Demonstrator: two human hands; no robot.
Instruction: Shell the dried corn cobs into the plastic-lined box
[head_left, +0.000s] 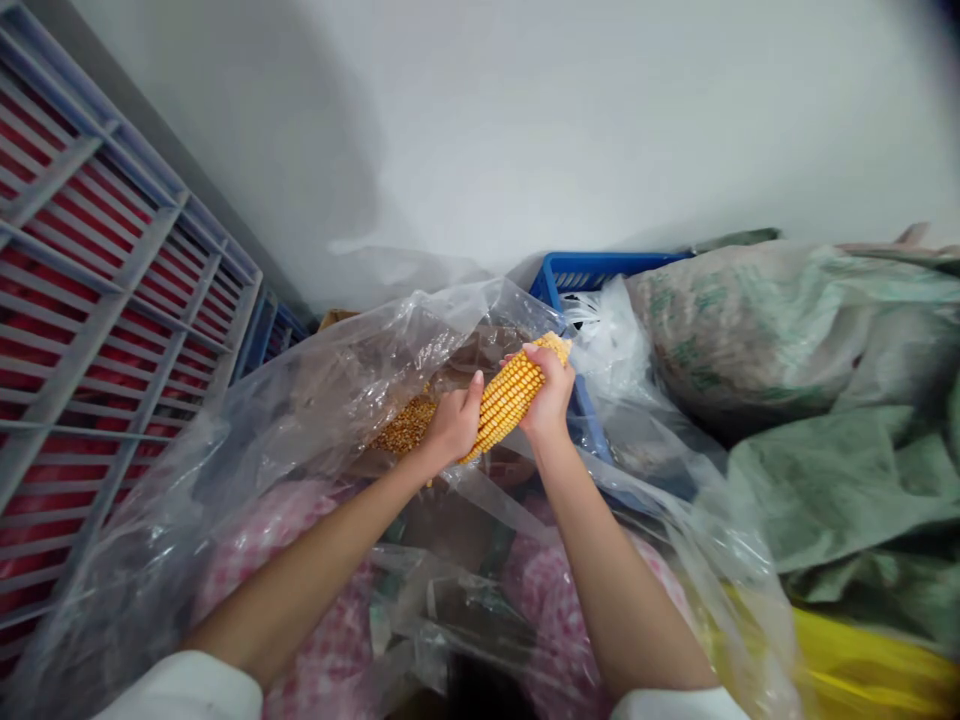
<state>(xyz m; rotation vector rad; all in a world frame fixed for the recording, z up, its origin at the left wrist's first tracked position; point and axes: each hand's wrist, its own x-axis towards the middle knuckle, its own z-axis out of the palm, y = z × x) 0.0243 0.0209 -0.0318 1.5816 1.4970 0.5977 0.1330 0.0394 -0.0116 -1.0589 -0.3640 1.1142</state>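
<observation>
A yellow corn cob (510, 402), its rows of kernels mostly in place, is held tilted between my two hands. My left hand (456, 420) wraps round its lower left side with the thumb up. Around the upper right end my right hand (551, 392) is closed, its thumb lying near the paler tip. Under the cob spreads a clear plastic bag (300, 350), draped open over my lap. Loose corn kernels (405, 425) lie in a heap inside it, just left of my left hand. The fingers beneath the cob are partly hidden.
Stacked plastic crates (127, 270) with red contents rise on the left. A blue basket (600, 262) holding a white plastic bag (615, 335) stands at the right, beside a full woven sack (750, 330). Green sacking (832, 480) and yellow plastic (870, 660) lie nearer. A pale wall (480, 130) closes the back.
</observation>
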